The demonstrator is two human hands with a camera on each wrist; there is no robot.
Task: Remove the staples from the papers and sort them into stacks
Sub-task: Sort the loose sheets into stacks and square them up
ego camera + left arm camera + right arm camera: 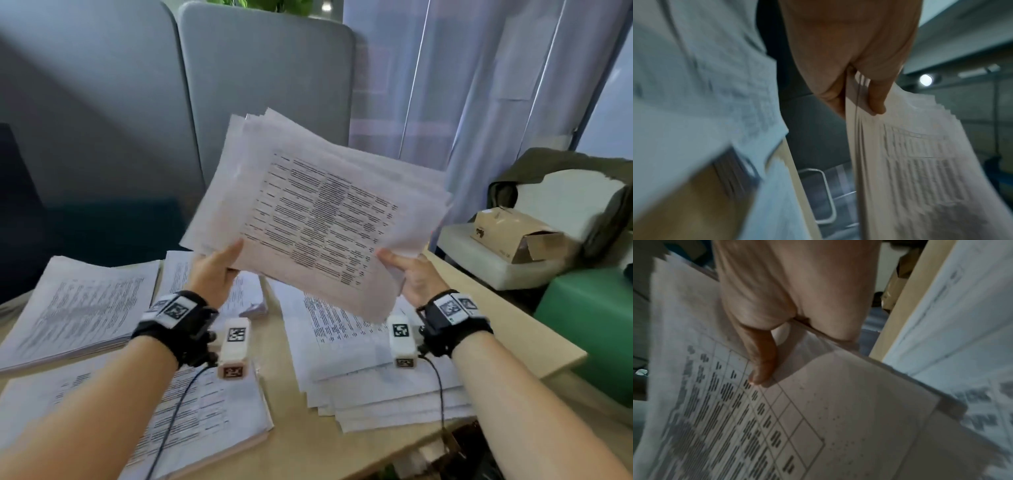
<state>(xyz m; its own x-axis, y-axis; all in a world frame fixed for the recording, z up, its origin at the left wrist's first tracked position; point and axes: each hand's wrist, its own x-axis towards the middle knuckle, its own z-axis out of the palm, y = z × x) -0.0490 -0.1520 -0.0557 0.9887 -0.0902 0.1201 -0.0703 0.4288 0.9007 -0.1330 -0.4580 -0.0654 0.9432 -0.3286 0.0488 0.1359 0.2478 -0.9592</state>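
Both hands hold a loose bundle of printed papers (pixel 318 212) up above the table. My left hand (pixel 215 267) pinches its lower left edge, thumb on top; the left wrist view shows that thumb (pixel 877 99) pressing the sheet edges (pixel 920 162). My right hand (pixel 407 270) grips the lower right corner, and in the right wrist view its thumb (pixel 760 363) lies on the printed table page (pixel 725 418). Several paper stacks lie below: far left (pixel 78 308), near left (pixel 205 418), middle back (pixel 246 294), and a fanned pile on the right (pixel 370 373). No staple shows.
The light wooden table (pixel 291 445) ends at the right near a green stool (pixel 589 329). A white seat holds a brown cardboard box (pixel 513 233) and a dark jacket (pixel 565 164). Grey padded panels (pixel 267 85) stand behind the table, curtains (pixel 462 85) at the back right.
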